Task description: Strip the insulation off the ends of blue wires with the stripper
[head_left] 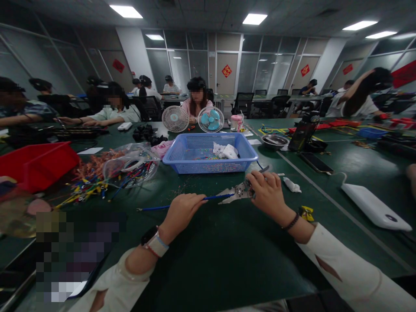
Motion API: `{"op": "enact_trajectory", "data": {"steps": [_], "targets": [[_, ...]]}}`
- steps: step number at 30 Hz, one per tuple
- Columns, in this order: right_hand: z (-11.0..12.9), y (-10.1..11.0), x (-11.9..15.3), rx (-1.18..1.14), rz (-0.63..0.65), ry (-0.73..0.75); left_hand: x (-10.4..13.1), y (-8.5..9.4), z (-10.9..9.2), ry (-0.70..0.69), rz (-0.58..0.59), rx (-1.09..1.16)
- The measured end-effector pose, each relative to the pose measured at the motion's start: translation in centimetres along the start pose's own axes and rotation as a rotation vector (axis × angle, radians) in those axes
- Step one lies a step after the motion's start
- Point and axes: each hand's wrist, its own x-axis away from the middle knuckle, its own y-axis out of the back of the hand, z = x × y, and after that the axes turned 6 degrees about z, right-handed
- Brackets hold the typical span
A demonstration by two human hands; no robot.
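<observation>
My left hand (182, 212) is closed around a blue cable (155, 209), which sticks out on both sides of the fist. A bare, copper-coloured tip shows at the cable's left end. My right hand (268, 193) grips the handles of a metal wire stripper (239, 190), its jaws pointing left. Between those jaws lies the right end of the cable; whether they press on it I cannot tell. Just behind both hands stands a blue plastic basket (186, 167) with small coloured bits and crumpled white paper inside.
On the left are a red bin (35, 167) and a bundle of coloured wires (89, 184) beside a clear plastic bag (130, 162). To the right lie crumpled tissue (291, 185), a yellow clip-like piece (306, 213), a phone (316, 163) and a white power bank (373, 206). Two small fans (175, 118) stand behind the basket.
</observation>
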Motion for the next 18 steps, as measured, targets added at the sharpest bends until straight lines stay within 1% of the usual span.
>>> {"op": "enact_trajectory", "data": {"steps": [3,8,18], "targets": [[-0.09,-0.01,-0.18,-0.004,-0.026,0.035,0.07,-0.10,0.12,0.017,-0.004,0.013],[-0.66,0.06,-0.83,-0.056,0.051,0.132,0.08,-0.08,0.11,0.001,0.004,0.030],[-0.85,0.08,-0.72,-0.062,0.122,0.137,0.11,-0.36,0.30,-0.003,-0.015,0.040]]}}
